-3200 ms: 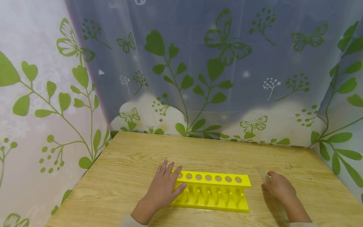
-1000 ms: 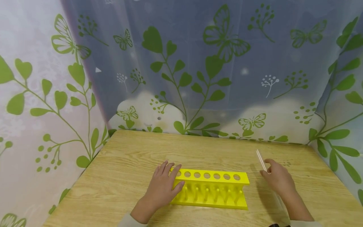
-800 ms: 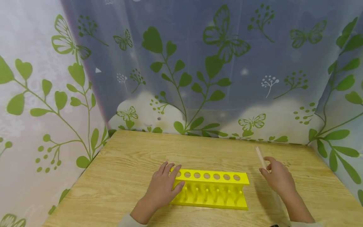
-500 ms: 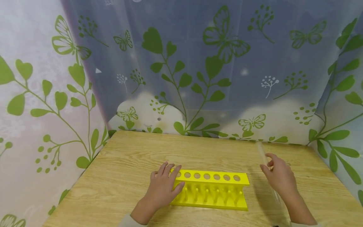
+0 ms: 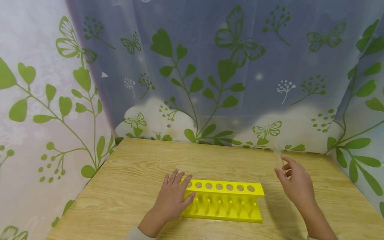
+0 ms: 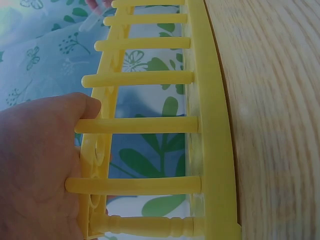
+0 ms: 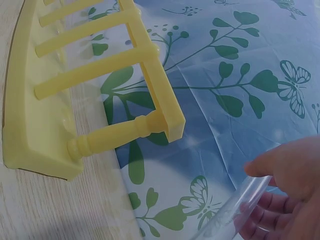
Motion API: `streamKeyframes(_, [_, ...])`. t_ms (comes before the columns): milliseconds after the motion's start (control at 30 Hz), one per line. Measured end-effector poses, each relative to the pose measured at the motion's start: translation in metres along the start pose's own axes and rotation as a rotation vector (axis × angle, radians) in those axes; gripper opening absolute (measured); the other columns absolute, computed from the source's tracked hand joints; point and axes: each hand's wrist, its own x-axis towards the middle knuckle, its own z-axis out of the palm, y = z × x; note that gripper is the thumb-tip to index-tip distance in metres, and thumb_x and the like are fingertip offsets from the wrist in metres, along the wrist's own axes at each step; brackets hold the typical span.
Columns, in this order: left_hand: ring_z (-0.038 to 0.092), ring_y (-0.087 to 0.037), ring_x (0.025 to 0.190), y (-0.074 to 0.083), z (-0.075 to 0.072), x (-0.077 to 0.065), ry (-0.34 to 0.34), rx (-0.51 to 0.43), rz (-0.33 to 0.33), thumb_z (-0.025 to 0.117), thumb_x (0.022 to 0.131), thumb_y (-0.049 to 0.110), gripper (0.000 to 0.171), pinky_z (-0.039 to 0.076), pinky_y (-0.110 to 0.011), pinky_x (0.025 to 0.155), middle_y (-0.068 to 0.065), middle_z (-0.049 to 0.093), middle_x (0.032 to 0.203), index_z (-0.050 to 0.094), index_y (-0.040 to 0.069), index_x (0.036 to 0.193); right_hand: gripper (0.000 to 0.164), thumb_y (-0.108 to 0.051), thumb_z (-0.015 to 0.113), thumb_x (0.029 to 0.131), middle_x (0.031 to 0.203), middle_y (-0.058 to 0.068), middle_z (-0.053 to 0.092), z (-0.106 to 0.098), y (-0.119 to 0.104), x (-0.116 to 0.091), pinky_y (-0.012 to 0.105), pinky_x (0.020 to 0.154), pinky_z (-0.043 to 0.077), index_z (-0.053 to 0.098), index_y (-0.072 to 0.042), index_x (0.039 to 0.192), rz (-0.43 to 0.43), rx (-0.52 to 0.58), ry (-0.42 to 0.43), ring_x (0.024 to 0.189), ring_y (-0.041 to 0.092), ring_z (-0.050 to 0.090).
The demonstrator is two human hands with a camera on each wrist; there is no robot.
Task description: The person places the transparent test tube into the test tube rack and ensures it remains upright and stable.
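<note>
A yellow test tube rack (image 5: 224, 190) stands on the table, with a row of round holes along its top and upright pegs inside. My left hand (image 5: 172, 193) rests on the rack's left end, fingers spread over the top; the left wrist view shows the thumb (image 6: 89, 106) against the upper bar. To the right of the rack, my right hand (image 5: 298, 185) pinches a clear test tube (image 5: 279, 159), raised above the table and blurred in the head view. In the right wrist view the tube (image 7: 230, 215) lies between thumb and curled fingers, apart from the rack.
The wood-grain table (image 5: 135, 166) meets a blue and white curtain (image 5: 192, 83) printed with green leaves and butterflies at its back edge. Similar patterned cloth (image 5: 30, 133) stands along the left side, and more cloth is at the right.
My right hand has lifted the test tube up and away from the tabletop, and the tube has swung more upright. The left hand and the rack have stayed nearly in place.
</note>
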Motion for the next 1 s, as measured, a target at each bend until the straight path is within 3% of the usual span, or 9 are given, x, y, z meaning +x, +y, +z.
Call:
streamKeyframes(133, [0.032, -0.043, 0.138, 0.0002, 0.0004, -0.0002, -0.006, -0.004, -0.003, 0.051, 0.098, 0.041, 0.053, 0.025, -0.063, 0.110, -0.018, 0.047, 0.140, 0.048, 0.011, 0.142, 0.042, -0.012, 0.065, 0.093, 0.095, 0.017, 0.060, 0.0018, -0.0006, -0.0004, 0.036, 0.057, 0.050, 0.053, 0.003, 0.130, -0.048, 0.025, 0.063, 0.076, 0.031, 0.062])
streamKeyframes(333, [0.032, -0.043, 0.138, 0.0008, -0.0009, 0.0001, -0.013, -0.007, -0.009, 0.052, 0.099, 0.041, 0.053, 0.025, -0.062, 0.110, -0.018, 0.046, 0.140, 0.048, 0.011, 0.142, 0.042, -0.010, 0.066, 0.092, 0.095, 0.015, 0.060, 0.0031, -0.0006, -0.0017, 0.011, 0.059, 0.045, 0.053, 0.003, 0.131, -0.083, 0.087, 0.133, 0.080, 0.029, 0.062])
streamKeyframes(433, [0.031, -0.043, 0.138, 0.0008, -0.0012, -0.0002, -0.013, -0.009, -0.010, 0.052, 0.098, 0.041, 0.052, 0.025, -0.062, 0.110, -0.018, 0.047, 0.140, 0.048, 0.011, 0.142, 0.043, -0.010, 0.065, 0.093, 0.096, 0.015, 0.061, 0.0027, -0.0021, -0.0022, 0.006, 0.060, 0.042, 0.053, 0.003, 0.132, -0.083, 0.106, 0.145, 0.081, 0.028, 0.061])
streamKeyframes(700, [0.033, -0.043, 0.137, 0.0004, -0.0006, -0.0011, -0.001, -0.004, 0.000, 0.053, 0.098, 0.041, 0.052, 0.027, -0.063, 0.109, -0.018, 0.048, 0.138, 0.049, 0.011, 0.141, 0.044, -0.010, 0.066, 0.092, 0.098, 0.012, 0.061, 0.0018, -0.0060, -0.0031, 0.000, 0.064, 0.040, 0.052, 0.001, 0.132, -0.086, 0.153, 0.177, 0.081, -0.013, 0.044])
streamKeyframes(1000, [0.036, -0.043, 0.135, 0.0005, -0.0006, -0.0010, 0.016, -0.010, 0.010, 0.054, 0.098, 0.040, 0.052, 0.027, -0.063, 0.108, -0.018, 0.050, 0.137, 0.050, 0.010, 0.140, 0.047, -0.003, 0.069, 0.088, 0.097, 0.012, 0.061, 0.0012, -0.0097, -0.0030, -0.003, 0.068, 0.039, 0.051, 0.002, 0.132, -0.137, 0.212, 0.240, 0.085, -0.019, 0.043])
